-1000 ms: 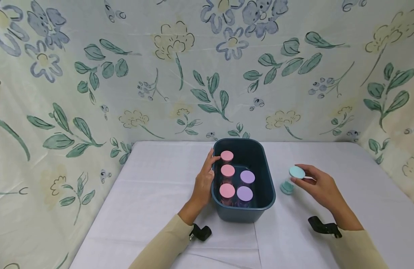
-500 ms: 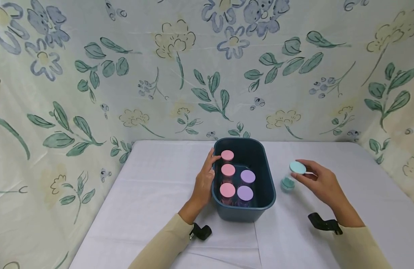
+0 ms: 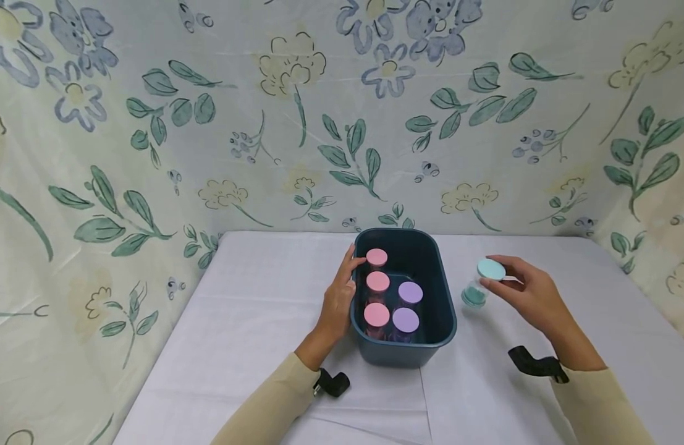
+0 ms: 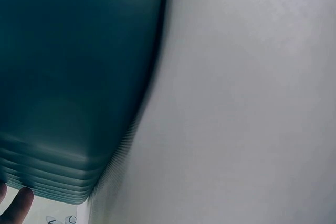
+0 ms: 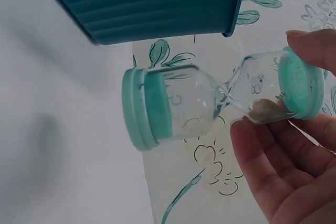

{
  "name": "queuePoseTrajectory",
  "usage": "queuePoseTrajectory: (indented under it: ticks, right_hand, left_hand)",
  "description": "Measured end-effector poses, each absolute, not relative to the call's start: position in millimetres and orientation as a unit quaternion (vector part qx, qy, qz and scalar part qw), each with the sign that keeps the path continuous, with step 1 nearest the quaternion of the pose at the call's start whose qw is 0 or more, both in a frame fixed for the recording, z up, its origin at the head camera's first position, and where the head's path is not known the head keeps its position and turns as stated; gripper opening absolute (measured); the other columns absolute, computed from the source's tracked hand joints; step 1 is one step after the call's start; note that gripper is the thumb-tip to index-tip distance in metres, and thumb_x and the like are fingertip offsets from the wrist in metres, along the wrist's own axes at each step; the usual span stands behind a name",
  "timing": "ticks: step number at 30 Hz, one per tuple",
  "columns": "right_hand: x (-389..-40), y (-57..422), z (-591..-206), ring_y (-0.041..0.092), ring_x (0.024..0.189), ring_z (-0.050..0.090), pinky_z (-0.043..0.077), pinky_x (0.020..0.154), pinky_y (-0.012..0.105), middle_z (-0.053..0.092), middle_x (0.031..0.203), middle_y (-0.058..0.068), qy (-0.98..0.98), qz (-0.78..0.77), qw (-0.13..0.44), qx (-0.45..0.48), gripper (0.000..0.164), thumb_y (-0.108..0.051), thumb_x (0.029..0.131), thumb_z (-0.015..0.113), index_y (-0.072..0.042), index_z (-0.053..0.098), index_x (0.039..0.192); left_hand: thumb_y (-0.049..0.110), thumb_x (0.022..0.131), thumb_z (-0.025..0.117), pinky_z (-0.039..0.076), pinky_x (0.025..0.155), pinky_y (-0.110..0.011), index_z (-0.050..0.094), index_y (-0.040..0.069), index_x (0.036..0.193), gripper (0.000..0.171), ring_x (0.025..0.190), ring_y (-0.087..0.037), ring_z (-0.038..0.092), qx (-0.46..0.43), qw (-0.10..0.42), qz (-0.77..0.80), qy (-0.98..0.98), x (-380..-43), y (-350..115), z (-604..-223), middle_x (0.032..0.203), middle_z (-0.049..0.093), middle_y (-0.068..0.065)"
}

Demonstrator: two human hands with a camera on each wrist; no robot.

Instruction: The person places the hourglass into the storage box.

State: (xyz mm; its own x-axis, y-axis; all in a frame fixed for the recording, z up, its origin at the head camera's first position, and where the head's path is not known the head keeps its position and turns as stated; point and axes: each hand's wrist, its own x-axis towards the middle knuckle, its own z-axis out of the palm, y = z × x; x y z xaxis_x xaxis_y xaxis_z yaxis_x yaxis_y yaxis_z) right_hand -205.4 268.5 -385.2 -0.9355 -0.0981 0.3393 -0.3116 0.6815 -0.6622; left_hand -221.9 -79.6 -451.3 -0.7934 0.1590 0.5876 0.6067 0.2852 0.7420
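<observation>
My right hand pinches a sand timer by its upper mint-green cap, thumb on one side and fingers on the other. In the right wrist view the timer's clear glass narrows at a waist, and mint-green sand lies in the end away from my fingers. It hangs slightly tilted to the right of a dark blue bin. My left hand holds the bin's left wall, a digit over the rim near a pink cap. Most of this hand is out of the left wrist view, with fingertips showing at the corner.
Inside the bin stand three pink-capped timers in a column along the left and two purple-capped timers beside them. A white cloth covers the table. Flower-patterned fabric hangs behind and at the sides.
My right hand has moved the mint-green timer slightly upward in the head view, away from me. My left hand and the bin stay where they were.
</observation>
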Motion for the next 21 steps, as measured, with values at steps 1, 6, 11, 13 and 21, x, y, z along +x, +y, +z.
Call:
queuePoseTrajectory:
  ticks: [1, 6, 11, 13, 21]
  right_hand:
    - [-205.2, 268.0, -384.0, -0.003, 0.093, 0.05, 0.04, 0.078, 0.0, 0.06, 0.116, 0.014, -0.905, 0.384, 0.14, 0.115, 0.054, -0.028, 0.087, 0.071, -0.006, 0.054, 0.133]
    - [-204.0, 264.5, -378.1, 0.0, 0.094, 0.053, 0.041, 0.077, 0.001, 0.06, 0.116, 0.014, -0.905, 0.384, 0.14, 0.116, 0.054, -0.027, 0.087, 0.072, -0.007, 0.054, 0.134]
    - [-202.9, 261.2, -372.2, 0.01, 0.096, 0.062, 0.045, 0.075, 0.004, 0.061, 0.121, 0.018, -0.904, 0.391, 0.131, 0.112, 0.055, -0.028, 0.087, 0.071, -0.006, 0.052, 0.134]
    - [-203.0, 260.1, -369.9, 0.009, 0.096, 0.064, 0.046, 0.074, 0.006, 0.061, 0.122, 0.02, -0.902, 0.396, 0.128, 0.114, 0.054, -0.027, 0.087, 0.071, -0.005, 0.052, 0.134]
    - [-204.6, 252.3, -357.4, 0.016, 0.105, 0.064, 0.047, 0.077, 0.008, 0.059, 0.127, 0.021, -0.894, 0.408, 0.132, 0.127, 0.055, -0.025, 0.088, 0.07, -0.004, 0.05, 0.134]
  left_hand:
    - [0.027, 0.099, 0.023, 0.023, 0.112, -0.051, 0.043, 0.017, 0.143, 0.049, 0.146, -0.019, 0.019, -0.248, 0.206, -0.544, -0.775, -221.9, -79.6, -451.3, 0.16, 0.019, -0.001]
    - [0.027, 0.099, 0.023, 0.025, 0.112, -0.05, 0.043, 0.017, 0.143, 0.049, 0.145, -0.018, 0.02, -0.248, 0.207, -0.542, -0.776, -221.7, -79.6, -451.3, 0.16, 0.019, -0.001]
    - [0.027, 0.099, 0.023, 0.025, 0.112, -0.049, 0.043, 0.018, 0.143, 0.049, 0.145, -0.017, 0.021, -0.245, 0.205, -0.543, -0.777, -222.2, -79.7, -450.9, 0.16, 0.02, 0.0]
    - [0.026, 0.099, 0.023, 0.026, 0.112, -0.049, 0.043, 0.018, 0.143, 0.049, 0.145, -0.017, 0.021, -0.243, 0.205, -0.542, -0.778, -221.9, -79.5, -450.6, 0.16, 0.02, 0.0]
    - [0.026, 0.098, 0.021, 0.026, 0.112, -0.048, 0.043, 0.017, 0.142, 0.05, 0.145, -0.017, 0.021, -0.238, 0.206, -0.534, -0.785, -222.0, -79.4, -449.9, 0.16, 0.02, 0.0]
